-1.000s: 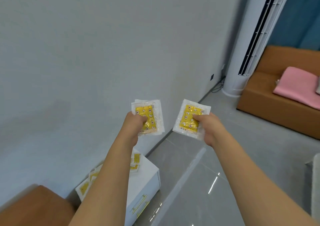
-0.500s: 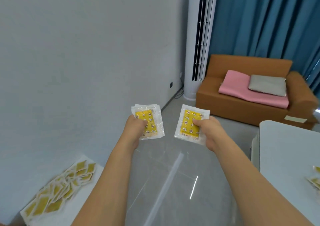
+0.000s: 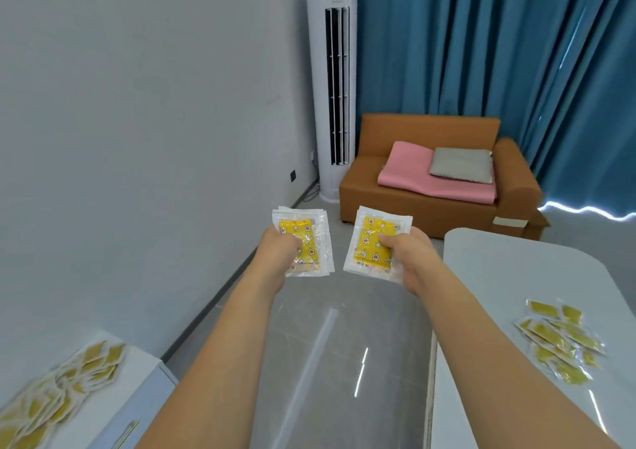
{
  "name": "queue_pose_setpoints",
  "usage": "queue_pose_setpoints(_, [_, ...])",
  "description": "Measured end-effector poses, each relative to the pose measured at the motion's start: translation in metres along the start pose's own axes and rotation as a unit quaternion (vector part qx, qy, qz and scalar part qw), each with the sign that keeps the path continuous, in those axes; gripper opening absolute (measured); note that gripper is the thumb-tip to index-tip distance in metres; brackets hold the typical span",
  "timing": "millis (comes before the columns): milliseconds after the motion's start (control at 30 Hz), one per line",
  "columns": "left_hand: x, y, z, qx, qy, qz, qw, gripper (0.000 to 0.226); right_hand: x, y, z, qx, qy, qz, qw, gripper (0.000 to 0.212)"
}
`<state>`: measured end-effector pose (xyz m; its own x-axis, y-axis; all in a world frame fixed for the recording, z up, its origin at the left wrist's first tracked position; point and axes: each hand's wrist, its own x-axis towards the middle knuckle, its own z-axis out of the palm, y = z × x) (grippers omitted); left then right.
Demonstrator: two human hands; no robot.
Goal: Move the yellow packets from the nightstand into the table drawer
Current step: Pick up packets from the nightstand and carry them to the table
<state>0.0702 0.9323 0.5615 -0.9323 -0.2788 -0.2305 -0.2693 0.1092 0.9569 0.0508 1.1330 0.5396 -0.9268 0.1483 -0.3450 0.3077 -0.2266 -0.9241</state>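
A tall white air conditioner stands in the far corner against the grey wall, beside blue curtains. A brown sofa sits before the curtains, carrying a pink blanket with a grey cushion lying on it. The floor is glossy grey tile.

The packets are yellow with white stars and flowers. The sofa is brown, its blanket pink, the curtain teal.
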Motion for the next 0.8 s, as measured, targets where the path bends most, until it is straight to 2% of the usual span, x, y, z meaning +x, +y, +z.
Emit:
queue_pose_setpoints(200, [-0.047,0.010,0.108,-0.003,0.034,0.008,0.999,0.027,-0.001,-0.022,-0.132,-0.025,0.014,-0.011,1.000,0.025])
queue_pose_setpoints(267, [-0.063,0.009,0.149,0.011,0.024,0.006,1.000,0.023,0.000,-0.026,-0.176,-0.037,0.018,0.002,0.999,0.027])
queue_pose_setpoints(333, [-0.078,0.008,0.186,0.024,0.006,0.000,1.000,0.029,-0.001,-0.031,-0.215,-0.040,0.021,0.015,0.999,0.024])
queue_pose_setpoints(467, [-0.098,0.009,0.236,0.024,-0.006,-0.015,1.000,0.031,0.000,-0.041,-0.272,-0.041,0.026,0.024,0.999,0.024])
queue_pose_setpoints(600, [-0.106,0.010,0.280,0.029,-0.012,-0.020,0.999,0.022,0.008,-0.045,-0.322,-0.029,0.038,0.027,0.998,0.026])
queue_pose_setpoints(800, [-0.148,0.019,0.376,0.020,-0.026,-0.025,0.999,0.026,0.019,-0.056,-0.427,-0.016,0.051,0.019,0.998,0.028])
